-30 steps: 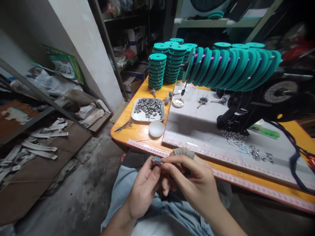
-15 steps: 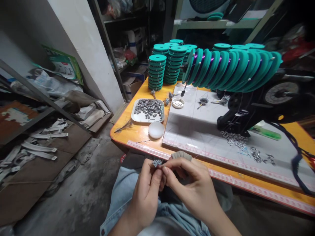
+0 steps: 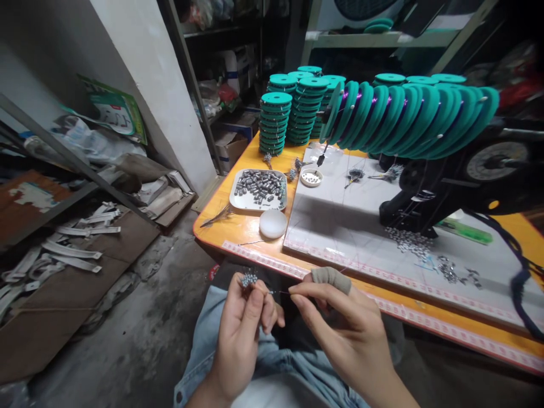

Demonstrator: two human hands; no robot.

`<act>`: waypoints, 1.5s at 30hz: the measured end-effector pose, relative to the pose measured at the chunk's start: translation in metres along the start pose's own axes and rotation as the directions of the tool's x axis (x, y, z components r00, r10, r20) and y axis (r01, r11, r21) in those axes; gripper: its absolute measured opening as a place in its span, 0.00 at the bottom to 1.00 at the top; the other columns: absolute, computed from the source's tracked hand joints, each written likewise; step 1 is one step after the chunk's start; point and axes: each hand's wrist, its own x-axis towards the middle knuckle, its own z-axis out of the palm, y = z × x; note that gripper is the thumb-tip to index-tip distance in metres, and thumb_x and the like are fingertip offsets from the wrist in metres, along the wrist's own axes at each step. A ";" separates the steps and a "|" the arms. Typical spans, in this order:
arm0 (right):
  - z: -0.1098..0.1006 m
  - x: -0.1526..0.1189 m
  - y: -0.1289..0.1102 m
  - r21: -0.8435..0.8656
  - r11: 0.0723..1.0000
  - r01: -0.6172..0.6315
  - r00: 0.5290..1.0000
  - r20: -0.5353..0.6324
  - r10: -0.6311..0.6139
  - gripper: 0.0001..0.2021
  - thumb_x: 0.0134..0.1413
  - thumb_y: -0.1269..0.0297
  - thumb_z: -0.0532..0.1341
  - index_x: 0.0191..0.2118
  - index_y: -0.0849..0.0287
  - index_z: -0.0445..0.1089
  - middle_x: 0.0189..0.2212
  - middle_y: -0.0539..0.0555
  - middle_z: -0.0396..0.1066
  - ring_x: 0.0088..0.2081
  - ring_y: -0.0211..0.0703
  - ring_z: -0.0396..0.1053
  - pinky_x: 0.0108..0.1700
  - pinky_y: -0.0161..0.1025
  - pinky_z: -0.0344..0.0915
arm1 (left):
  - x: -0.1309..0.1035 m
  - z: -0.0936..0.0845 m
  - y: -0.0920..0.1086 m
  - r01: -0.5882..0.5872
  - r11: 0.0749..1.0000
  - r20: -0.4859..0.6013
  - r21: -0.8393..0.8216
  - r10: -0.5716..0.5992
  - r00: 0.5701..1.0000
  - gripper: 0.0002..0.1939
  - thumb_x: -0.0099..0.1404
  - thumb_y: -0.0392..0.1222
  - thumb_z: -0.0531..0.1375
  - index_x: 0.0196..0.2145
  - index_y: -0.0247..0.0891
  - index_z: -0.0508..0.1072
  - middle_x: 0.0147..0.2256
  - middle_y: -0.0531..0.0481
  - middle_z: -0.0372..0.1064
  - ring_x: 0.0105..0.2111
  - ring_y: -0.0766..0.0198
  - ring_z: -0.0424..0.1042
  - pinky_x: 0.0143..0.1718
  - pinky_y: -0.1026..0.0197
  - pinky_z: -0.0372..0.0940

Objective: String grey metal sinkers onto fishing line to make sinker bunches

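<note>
Over my lap, my left hand (image 3: 244, 323) pinches a bunch of small grey beads (image 3: 249, 279) on thin wires between thumb and fingers. To its right, my right hand (image 3: 344, 317) has thumb and forefinger pressed together on a thin reddish thread (image 3: 284, 292). This thread runs across the gap to a small pale piece near my left fingertips; whether it is tied to the bunch I cannot tell. A grey cloth finger cover (image 3: 331, 277) wraps one finger of my right hand. Both hands are in front of the table's edge.
Ahead on the orange table (image 3: 216, 198) lie a white tray (image 3: 233, 201) of dark metal cylinders, a round white lid (image 3: 272, 224) and a small bead dish (image 3: 311, 182). Stacked green spools (image 3: 276, 122) stand behind. A black machine (image 3: 408, 192) bears a spool row (image 3: 408, 119). Loose metal pieces (image 3: 408, 242) lie below it.
My hands have moved apart: the left with the bead bunch to the left, the right to the right, with thread now showing between them. The view has shifted slightly.
</note>
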 end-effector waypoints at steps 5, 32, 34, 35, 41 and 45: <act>0.000 0.003 -0.004 0.011 1.000 0.015 1.000 -0.011 -0.015 0.06 0.60 0.74 0.65 0.39 0.56 0.77 0.32 0.49 0.74 0.30 0.35 0.69 0.33 0.30 0.69 | 0.000 -0.001 -0.002 -0.012 0.999 0.012 0.031 0.012 1.000 0.12 0.76 0.44 0.53 0.33 0.41 0.63 0.24 0.58 0.57 0.27 0.70 0.62 0.35 0.63 0.60; -0.009 0.010 -0.003 0.008 1.000 -0.002 1.000 0.028 0.002 0.06 0.58 0.74 0.62 0.33 0.56 0.72 0.23 0.47 0.66 0.24 0.35 0.63 0.25 0.32 0.60 | 0.012 -0.008 0.011 -0.081 0.991 -0.143 0.107 0.096 0.985 0.11 0.72 0.45 0.59 0.32 0.38 0.69 0.27 0.55 0.63 0.26 0.69 0.64 0.33 0.62 0.65; -0.005 0.013 -0.005 0.082 0.995 -0.055 0.997 0.063 0.050 0.05 0.60 0.72 0.62 0.33 0.56 0.71 0.24 0.47 0.66 0.24 0.35 0.63 0.25 0.32 0.60 | 0.007 -0.004 0.009 0.056 0.994 -0.071 0.099 -0.049 0.996 0.10 0.70 0.47 0.61 0.36 0.37 0.72 0.33 0.51 0.69 0.30 0.66 0.68 0.33 0.62 0.66; -0.001 0.015 -0.005 0.123 0.989 -0.088 0.994 0.074 0.079 0.05 0.61 0.71 0.63 0.32 0.56 0.70 0.24 0.47 0.66 0.25 0.35 0.64 0.25 0.32 0.60 | 0.004 -0.001 0.007 0.107 0.992 -0.064 0.073 -0.102 0.993 0.10 0.69 0.47 0.62 0.37 0.37 0.72 0.34 0.50 0.70 0.30 0.66 0.69 0.31 0.62 0.65; 0.013 0.017 -0.004 0.375 0.895 -0.242 0.964 0.201 0.177 0.05 0.64 0.67 0.64 0.37 0.58 0.78 0.28 0.50 0.68 0.23 0.33 0.70 0.23 0.30 0.67 | -0.002 0.006 0.002 0.176 0.984 -0.046 0.006 -0.175 0.983 0.14 0.65 0.49 0.66 0.33 0.39 0.66 0.26 0.55 0.67 0.28 0.67 0.66 0.31 0.64 0.63; 0.012 0.016 -0.004 0.395 0.879 -0.267 0.955 0.231 0.186 0.06 0.64 0.66 0.64 0.40 0.57 0.80 0.31 0.52 0.72 0.23 0.34 0.72 0.24 0.31 0.70 | -0.004 0.000 -0.004 0.064 0.967 -0.053 0.248 -0.052 0.997 0.15 0.71 0.50 0.59 0.31 0.39 0.65 0.25 0.56 0.61 0.27 0.68 0.62 0.31 0.65 0.61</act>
